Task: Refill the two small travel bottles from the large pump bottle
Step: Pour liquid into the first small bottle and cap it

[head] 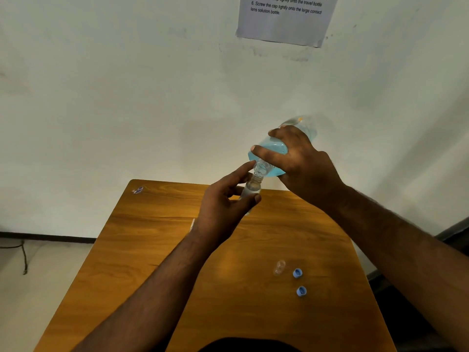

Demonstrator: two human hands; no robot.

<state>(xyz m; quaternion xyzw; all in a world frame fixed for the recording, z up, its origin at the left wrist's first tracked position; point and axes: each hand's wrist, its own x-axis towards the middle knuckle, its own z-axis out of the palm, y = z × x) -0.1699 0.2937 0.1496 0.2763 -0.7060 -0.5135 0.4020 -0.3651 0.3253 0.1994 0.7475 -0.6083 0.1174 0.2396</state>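
My right hand grips the large clear bottle of blue liquid, tipped neck-down, with no pump on its open neck. Its mouth meets the mouth of a small clear travel bottle that my left hand holds upright above the table's far edge. My left forefinger rests against the large bottle's neck. A second small clear bottle stands on the wooden table at the near right, uncapped. Beside it lie two blue caps.
A white wall rises right behind the table, with a printed instruction sheet taped high up. A small sticker lies at the table's far left corner. A dark cable hangs at the lower left.
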